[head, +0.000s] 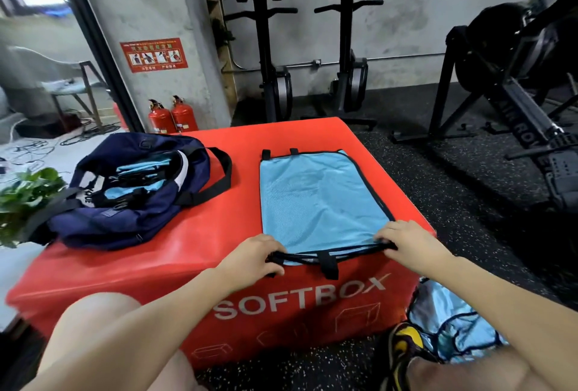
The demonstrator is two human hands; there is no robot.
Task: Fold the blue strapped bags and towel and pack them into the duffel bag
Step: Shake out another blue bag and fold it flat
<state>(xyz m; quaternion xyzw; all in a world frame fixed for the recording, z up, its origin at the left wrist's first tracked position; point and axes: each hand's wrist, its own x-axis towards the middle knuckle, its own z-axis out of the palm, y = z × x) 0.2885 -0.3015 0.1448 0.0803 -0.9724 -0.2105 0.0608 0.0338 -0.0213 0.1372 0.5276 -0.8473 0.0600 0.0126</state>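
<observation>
Lying flat beyond both hands, blue bag.

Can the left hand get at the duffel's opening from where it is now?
Probably yes. The left hand grips the near edge of the blue bag, so it must let go first. The duffel lies open-topped to its left on the box, with nothing between.
</observation>
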